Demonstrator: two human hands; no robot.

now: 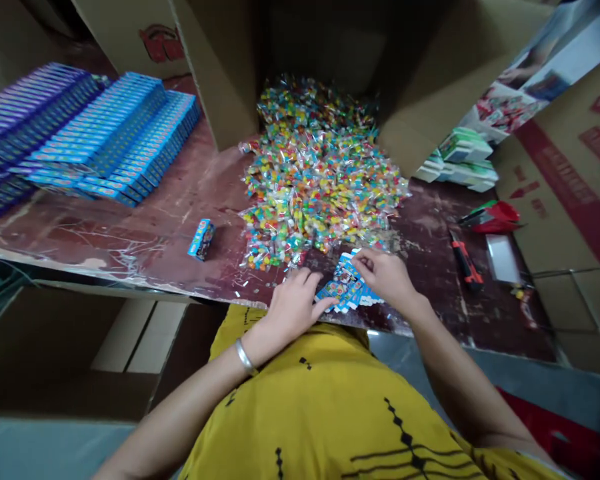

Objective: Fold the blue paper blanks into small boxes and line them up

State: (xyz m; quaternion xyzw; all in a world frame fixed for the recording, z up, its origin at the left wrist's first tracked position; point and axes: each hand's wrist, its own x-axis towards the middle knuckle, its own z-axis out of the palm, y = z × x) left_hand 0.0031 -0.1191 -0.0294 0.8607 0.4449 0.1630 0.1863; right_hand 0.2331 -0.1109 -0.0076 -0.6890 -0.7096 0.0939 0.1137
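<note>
My left hand point(295, 303) rests at the near edge of the worn red-brown table point(130, 227), fingers curled, its fingertips touching a stack of flat blue printed cartons point(347, 288). Pinching the top of that stack from the right is my right hand point(386, 273). Just beyond both hands spreads a big heap of small colourful candies in clear wrappers point(315, 173), spilling out of an open cardboard box point(410, 80). One small folded blue box point(201, 239) lies alone to the left of the heap.
Rows of blue and purple boxes point(95, 133) fill the table's far left. An orange utility knife point(466, 261), a red tape dispenser point(495, 215) and green-white packs point(463, 157) sit on the right. Cardboard cartons stand behind and to the right.
</note>
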